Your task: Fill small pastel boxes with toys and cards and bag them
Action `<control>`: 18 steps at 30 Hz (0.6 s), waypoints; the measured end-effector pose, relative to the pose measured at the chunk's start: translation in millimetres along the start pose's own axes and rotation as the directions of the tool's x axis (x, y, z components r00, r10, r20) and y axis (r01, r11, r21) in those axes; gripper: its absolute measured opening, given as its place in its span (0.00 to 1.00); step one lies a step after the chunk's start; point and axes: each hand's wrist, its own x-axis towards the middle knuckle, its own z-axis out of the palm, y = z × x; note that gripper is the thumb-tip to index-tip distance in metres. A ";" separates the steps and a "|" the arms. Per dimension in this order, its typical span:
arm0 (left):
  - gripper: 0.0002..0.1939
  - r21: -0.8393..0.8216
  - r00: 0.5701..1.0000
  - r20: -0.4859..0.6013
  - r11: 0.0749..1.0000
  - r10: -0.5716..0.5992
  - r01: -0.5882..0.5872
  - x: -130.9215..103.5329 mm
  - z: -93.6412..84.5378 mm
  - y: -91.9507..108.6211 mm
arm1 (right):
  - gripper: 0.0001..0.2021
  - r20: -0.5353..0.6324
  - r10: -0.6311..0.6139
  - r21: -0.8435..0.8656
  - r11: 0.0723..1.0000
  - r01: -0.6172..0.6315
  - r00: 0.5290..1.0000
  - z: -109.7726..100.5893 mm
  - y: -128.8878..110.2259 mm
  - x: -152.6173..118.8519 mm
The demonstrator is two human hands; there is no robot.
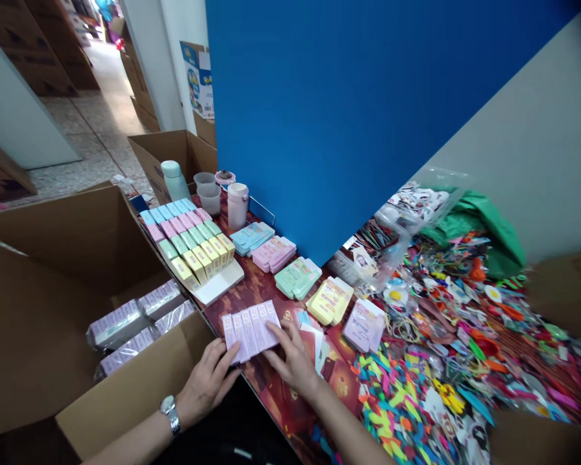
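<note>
So, where are the purple boxes (253, 330)?
Near edge of the table (254, 282); left hand (212, 373) clamped on the row's left end, right hand (294, 363) on the right.
Handling?
Probably light, stiff, slickish, crushable. Hold both ends, squeeze gently.

Lilac boxes (252, 329); blue panel (319, 110)

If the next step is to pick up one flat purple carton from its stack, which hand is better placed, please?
Probably the right hand: it is at the end of the purple box row nearer the flat purple stack. The left hand touches the opposite end, so it would likely reach farther.
</note>
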 end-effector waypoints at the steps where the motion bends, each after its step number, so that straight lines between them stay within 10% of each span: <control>1: 0.36 0.000 0.999 -0.026 0.999 -0.035 0.035 4.9 -3.2 2.5 | 0.26 -0.004 0.016 0.015 1.000 -0.016 1.000 -5.5 -4.5 4.9; 7: 0.41 0.045 0.984 -0.154 0.994 -0.088 0.096 40.1 -26.6 -2.3 | 0.24 -0.050 0.022 0.117 0.993 -0.016 0.999 -29.0 -23.4 61.3; 18: 0.39 0.170 0.968 -0.188 0.965 -0.168 0.200 41.2 -19.2 -49.9 | 0.25 -0.035 -0.098 0.238 0.966 0.104 0.995 16.5 -6.0 139.4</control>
